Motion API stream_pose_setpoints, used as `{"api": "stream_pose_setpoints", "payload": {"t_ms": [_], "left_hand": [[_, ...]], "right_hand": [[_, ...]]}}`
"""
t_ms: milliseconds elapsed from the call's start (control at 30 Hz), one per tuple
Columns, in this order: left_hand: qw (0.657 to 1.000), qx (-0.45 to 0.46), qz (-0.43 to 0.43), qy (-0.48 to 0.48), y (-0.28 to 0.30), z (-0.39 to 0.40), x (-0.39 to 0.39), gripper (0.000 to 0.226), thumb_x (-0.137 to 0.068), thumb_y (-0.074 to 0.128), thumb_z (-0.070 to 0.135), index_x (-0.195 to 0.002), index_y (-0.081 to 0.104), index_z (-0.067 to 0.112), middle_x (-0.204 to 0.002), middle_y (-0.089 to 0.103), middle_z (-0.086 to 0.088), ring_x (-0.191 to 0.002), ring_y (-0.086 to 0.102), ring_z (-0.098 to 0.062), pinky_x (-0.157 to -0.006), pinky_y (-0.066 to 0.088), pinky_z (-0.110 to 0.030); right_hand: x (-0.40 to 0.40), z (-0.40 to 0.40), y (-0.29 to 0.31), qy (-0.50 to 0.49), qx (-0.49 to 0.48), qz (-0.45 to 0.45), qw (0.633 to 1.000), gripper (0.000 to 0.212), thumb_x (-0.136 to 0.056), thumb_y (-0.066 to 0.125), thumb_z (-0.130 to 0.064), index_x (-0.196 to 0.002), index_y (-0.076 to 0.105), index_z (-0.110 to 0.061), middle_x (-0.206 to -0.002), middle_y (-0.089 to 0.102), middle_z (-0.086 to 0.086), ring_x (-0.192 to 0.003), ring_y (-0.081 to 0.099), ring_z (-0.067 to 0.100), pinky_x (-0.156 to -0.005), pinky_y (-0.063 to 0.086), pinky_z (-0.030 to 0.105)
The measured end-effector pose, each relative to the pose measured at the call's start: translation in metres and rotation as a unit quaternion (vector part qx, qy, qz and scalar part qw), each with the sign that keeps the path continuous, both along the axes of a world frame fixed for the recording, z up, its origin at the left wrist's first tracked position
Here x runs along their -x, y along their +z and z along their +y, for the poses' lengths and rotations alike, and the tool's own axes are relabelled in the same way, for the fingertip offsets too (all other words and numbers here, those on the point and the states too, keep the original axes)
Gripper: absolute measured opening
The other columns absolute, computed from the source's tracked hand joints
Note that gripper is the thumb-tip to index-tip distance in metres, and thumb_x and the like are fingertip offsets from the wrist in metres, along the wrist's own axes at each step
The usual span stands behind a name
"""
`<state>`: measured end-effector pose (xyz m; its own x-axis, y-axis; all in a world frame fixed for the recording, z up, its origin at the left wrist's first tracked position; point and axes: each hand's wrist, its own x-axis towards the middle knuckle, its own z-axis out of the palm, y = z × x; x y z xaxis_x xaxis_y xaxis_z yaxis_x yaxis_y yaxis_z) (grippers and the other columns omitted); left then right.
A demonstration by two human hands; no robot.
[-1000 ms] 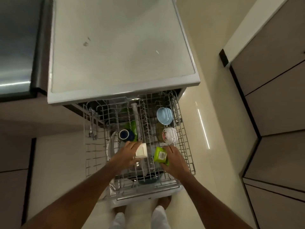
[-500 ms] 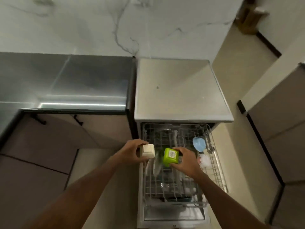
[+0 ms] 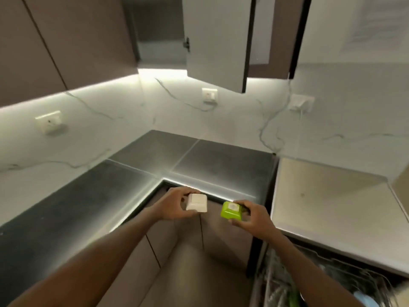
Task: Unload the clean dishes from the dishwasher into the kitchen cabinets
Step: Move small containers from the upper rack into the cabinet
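Observation:
My left hand (image 3: pixel 174 206) grips a small white square container (image 3: pixel 197 202), held bottom up in front of the dark corner counter (image 3: pixel 194 161). Beside it, my right hand (image 3: pixel 252 218) grips a small green square container (image 3: pixel 231 210) with a label on its base. Both are held in the air at about the counter's edge. Overhead, an upper cabinet stands with its door (image 3: pixel 215 41) swung open. The dishwasher rack (image 3: pixel 332 284), with dishes in it, shows at the bottom right.
The pale dishwasher top (image 3: pixel 327 202) lies to the right of the dark counter. Brown lower cabinet doors (image 3: pixel 188 258) are below my hands. Wall sockets (image 3: pixel 209 95) sit on the marble backsplash, and closed upper cabinets (image 3: pixel 55 41) fill the left.
Both hands lifted the white and green containers out of the rack and up to counter height. My view swung up from the dishwasher to the counter corner and the open upper cabinet.

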<state>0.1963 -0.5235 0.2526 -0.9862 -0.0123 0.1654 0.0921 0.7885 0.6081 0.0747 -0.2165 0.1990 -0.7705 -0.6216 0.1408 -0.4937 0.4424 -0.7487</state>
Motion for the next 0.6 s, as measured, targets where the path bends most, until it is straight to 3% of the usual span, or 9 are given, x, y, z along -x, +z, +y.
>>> {"api": "stream_pose_setpoints", "payload": {"t_ms": [200,433,533,600], "left_hand": [[0.996,-0.002,0.049,0.075,0.078,-0.1,-0.015,0.051,-0.077,0.087,0.025,-0.125,0.072,0.027,-0.113,0.075,0.015,-0.104,0.071,-0.005,-0.088,0.059,-0.027],[0.988,-0.035,0.125,0.089,0.139,-0.205,0.025,0.049,-0.081,0.087,0.018,-0.125,0.07,0.031,-0.111,0.074,0.011,-0.101,0.07,-0.004,-0.084,0.057,-0.022],[0.985,-0.029,0.156,0.072,0.166,-0.254,0.051,0.047,-0.081,0.085,0.026,-0.126,0.071,0.031,-0.108,0.074,0.01,-0.099,0.07,-0.006,-0.084,0.058,-0.025],[0.98,-0.04,0.188,0.06,0.189,-0.285,0.071,0.044,-0.083,0.079,0.033,-0.127,0.07,0.031,-0.112,0.074,0.011,-0.105,0.07,-0.01,-0.086,0.06,-0.029]], "right_hand": [[0.002,-0.101,0.082,0.034,0.041,0.023,0.998,0.063,-0.068,0.091,-0.06,-0.122,0.073,-0.033,-0.107,0.075,-0.019,-0.098,0.069,-0.002,-0.085,0.054,0.015],[0.048,-0.224,0.18,0.041,0.045,0.096,0.993,0.054,-0.057,0.087,-0.069,-0.103,0.068,-0.047,-0.092,0.072,-0.02,-0.083,0.066,-0.003,-0.075,0.051,0.017],[0.069,-0.27,0.221,0.035,0.052,0.12,0.991,0.053,-0.064,0.091,-0.06,-0.107,0.073,-0.034,-0.098,0.075,-0.015,-0.089,0.071,0.004,-0.084,0.057,0.029],[0.086,-0.3,0.251,0.03,0.061,0.126,0.99,0.051,-0.073,0.094,-0.046,-0.114,0.074,-0.026,-0.104,0.075,-0.012,-0.094,0.072,0.005,-0.089,0.058,0.029]]}}
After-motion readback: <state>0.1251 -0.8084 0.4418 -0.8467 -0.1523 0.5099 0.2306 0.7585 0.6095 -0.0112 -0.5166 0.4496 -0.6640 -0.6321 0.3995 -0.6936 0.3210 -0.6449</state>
